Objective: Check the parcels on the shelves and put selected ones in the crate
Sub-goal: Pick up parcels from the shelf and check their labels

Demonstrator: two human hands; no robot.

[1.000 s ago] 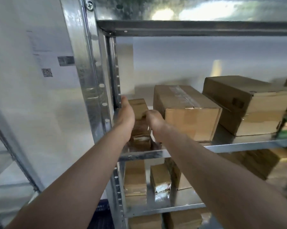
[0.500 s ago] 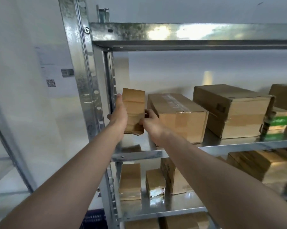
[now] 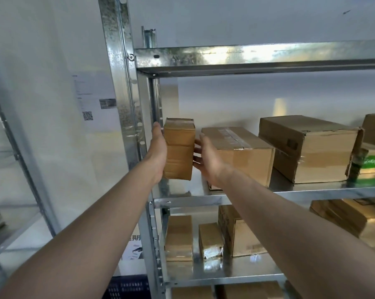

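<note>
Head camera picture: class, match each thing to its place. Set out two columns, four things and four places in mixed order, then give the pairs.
Things: 1 small box; 2 green-labelled box; 3 QR-code sheet; 4 dark crate.
Places: A on the wall; B bottom edge of the picture; C between the left hand and right hand; D far right of the shelf.
Pairs: 1-C, 2-D, 3-A, 4-B.

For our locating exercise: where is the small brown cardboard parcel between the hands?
Head view, centre-left: the small brown cardboard parcel is held upright between left hand and right hand, at the left end of the metal shelf.
</note>
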